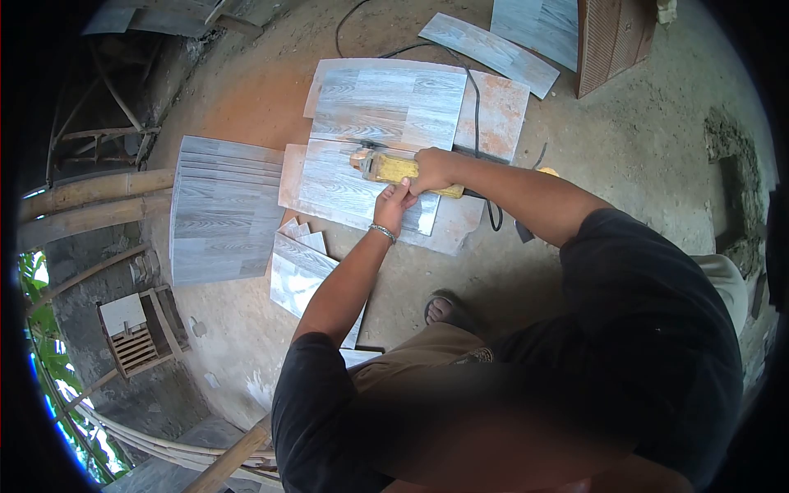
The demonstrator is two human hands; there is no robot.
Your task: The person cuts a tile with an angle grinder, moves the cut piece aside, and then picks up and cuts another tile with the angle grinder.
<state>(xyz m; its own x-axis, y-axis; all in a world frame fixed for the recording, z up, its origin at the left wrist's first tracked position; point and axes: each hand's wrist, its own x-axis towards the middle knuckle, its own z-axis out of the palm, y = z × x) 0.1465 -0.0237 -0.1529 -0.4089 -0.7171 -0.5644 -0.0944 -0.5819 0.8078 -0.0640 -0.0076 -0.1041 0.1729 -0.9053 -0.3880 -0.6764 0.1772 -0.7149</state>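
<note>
My right hand point(433, 169) is wrapped around the body of a yellow angle grinder point(393, 169). From the near side my left hand point(392, 205) grips the same tool, its thumb up against the yellow housing. The grinder's head points left, and its dark disc point(372, 145) is low over a grey wood-patterned tile point(337, 177). A line runs across the surface there, with a second patterned tile face point(386, 94) beyond it. Underneath lie larger pale slabs point(500, 103) dusted with orange. A black cord point(477, 115) passes close to my right hand.
To the left stands a stack of grey tiles point(226, 209), with cut tile pieces point(296, 267) nearer me. A long tile strip point(493, 53) and a brown panel point(612, 45) are at the back right. Bamboo poles point(107, 193) and a slatted wooden crate point(131, 337) line the left side.
</note>
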